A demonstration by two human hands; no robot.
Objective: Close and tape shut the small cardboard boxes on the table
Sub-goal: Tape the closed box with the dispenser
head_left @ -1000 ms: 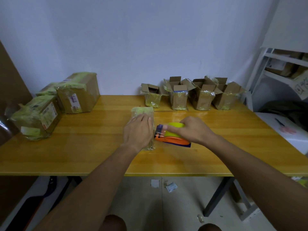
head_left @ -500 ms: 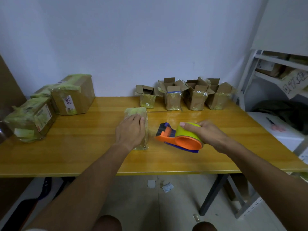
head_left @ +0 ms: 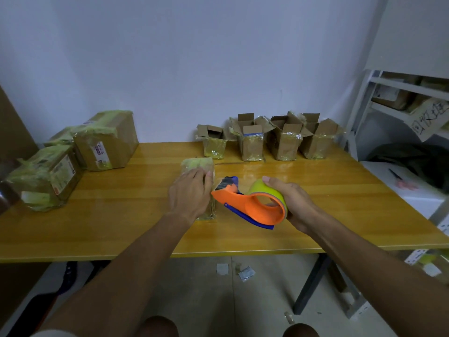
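A small cardboard box wrapped in yellowish tape lies at the middle of the wooden table. My left hand rests flat on top of it, fingers straight. Just to its right, my right hand grips an orange and blue tape dispenser with a yellow-green tape roll, held above the table. Its cutter end sits close to the box's right side. Several small boxes with open flaps stand in a row at the back against the wall.
Three larger taped boxes sit at the table's left end. A white metal shelf with boxes stands at the right, above a white surface. Paper scraps lie on the floor under the front edge.
My right hand has lifted the tape dispenser off the box's side and drawn it back to the right, tilted up. My left hand has stayed on the box.
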